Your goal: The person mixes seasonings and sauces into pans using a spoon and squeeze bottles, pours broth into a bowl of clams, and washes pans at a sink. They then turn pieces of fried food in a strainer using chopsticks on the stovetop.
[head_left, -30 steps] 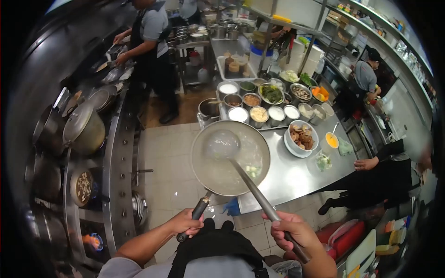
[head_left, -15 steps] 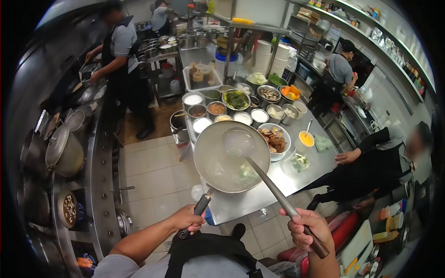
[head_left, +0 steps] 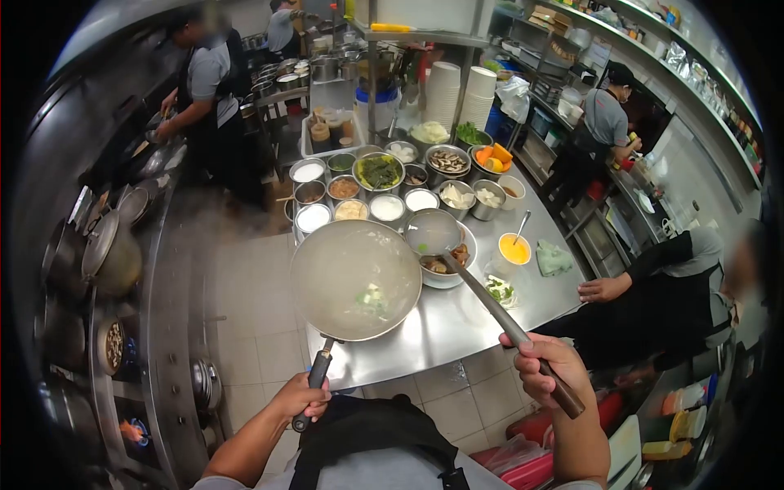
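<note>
- While left hand (head_left: 304, 400) clutches its black handle (head_left: 321, 363) at seven o'clock, pan (head_left: 359, 338): over bench (head_left: 408, 347), contact unclear; likely weighty, contents (head_left: 371, 300) apt to slosh
- Ladle (head_left: 429, 229): two o'clock of pan, over white bowl (head_left: 473, 251); shaft (head_left: 494, 313) wrapped by right hand (head_left: 549, 367); probably rigid, bowl-heavy when filled
- Best hold: handle and shaft; metal presumably hot and slick

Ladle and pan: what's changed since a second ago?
The ladle has moved right, out of the pan, and now shows above the bowl. The pan is now farther over the table. Left hand still grips the pan's handle, right hand the ladle.
</note>
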### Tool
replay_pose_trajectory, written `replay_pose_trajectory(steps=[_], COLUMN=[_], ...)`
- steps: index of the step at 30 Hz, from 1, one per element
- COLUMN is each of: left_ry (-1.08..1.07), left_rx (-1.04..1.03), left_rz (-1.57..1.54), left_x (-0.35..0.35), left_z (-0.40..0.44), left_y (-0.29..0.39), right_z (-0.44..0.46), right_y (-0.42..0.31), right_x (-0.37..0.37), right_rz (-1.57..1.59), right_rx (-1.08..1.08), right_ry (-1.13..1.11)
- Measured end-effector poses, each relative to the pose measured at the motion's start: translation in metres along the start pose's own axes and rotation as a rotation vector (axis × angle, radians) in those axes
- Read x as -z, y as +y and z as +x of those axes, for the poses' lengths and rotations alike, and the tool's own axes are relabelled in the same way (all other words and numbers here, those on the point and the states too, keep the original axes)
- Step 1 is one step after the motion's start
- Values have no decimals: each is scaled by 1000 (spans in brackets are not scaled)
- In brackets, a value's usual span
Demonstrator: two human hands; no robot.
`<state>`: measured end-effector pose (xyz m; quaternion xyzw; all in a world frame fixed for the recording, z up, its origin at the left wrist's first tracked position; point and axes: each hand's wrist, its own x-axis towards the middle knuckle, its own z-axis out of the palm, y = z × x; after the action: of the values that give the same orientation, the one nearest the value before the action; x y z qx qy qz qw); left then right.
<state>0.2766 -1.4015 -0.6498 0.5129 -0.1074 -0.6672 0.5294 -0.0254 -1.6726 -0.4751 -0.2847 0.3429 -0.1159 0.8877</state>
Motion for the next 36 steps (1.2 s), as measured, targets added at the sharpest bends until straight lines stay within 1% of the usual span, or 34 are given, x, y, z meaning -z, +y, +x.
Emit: replay_pose_trajectory(steps=[5, 7, 14, 22, 26, 28, 29, 30, 32, 33, 34, 36], left_ry=[73, 102, 194, 230, 233, 199, 200, 187, 187, 154, 122, 124], left_rx=[-36, -48, -91, -137, -140, -135, -138, -123, -117, -115, -113, -115], left_rz=[-44, -58, -80, -96, -95, -101, -102, -72, -60, -28, 4, 12], left_x=[-18, -29, -31, -27, -28, -20, -16, -13, -6, -1, 3, 13], left_z=[-6, -15, -32, -45, -46, -44, -44, -43, -42, -40, -39, -35], left_y=[-17, -16, -28, -30, -24, -24, -23, -20, -15, -13, -12, -10], right_z=[25, 32, 46, 54, 60, 66, 68, 73, 83, 83, 84, 86], right_y=[-14, -12, -6, 24, 52, 74, 84, 97, 126, 137, 144, 157], right_x=[47, 57, 86, 98, 101, 104, 106, 112, 125, 126, 127, 125], right_rz=[-120, -181, -330, -430, -493, -595, -696, -700, -1233, -1599, -1613, -1769], right_rx=[20, 79, 105, 181, 242, 316, 311, 311, 530, 520, 520, 586], right_ry=[41, 104, 120, 136, 195, 246, 294, 289, 438, 591, 571, 715])
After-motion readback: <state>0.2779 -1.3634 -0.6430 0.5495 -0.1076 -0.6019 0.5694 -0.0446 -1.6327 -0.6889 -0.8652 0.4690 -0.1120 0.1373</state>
